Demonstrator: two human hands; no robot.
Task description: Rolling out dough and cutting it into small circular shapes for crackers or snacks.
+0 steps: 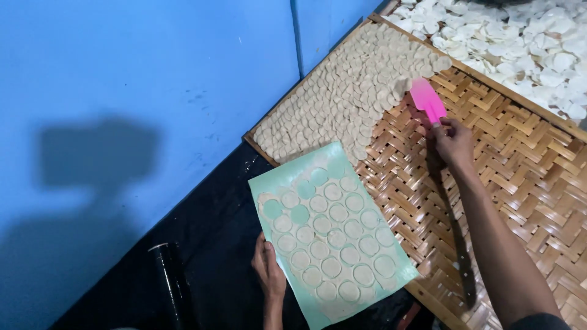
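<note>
My left hand grips the near left edge of a pale green flexible sheet covered with several thin round dough discs. The sheet is tilted over the edge of a woven bamboo tray. My right hand reaches out over the tray and holds a pink spatula, its blade at the edge of a patch of dough discs laid in overlapping rows on the tray's far left part.
A blue wall rises to the left. Black plastic sheeting covers the floor below it, with a dark roll lying there. A second tray beyond holds several white dried pieces.
</note>
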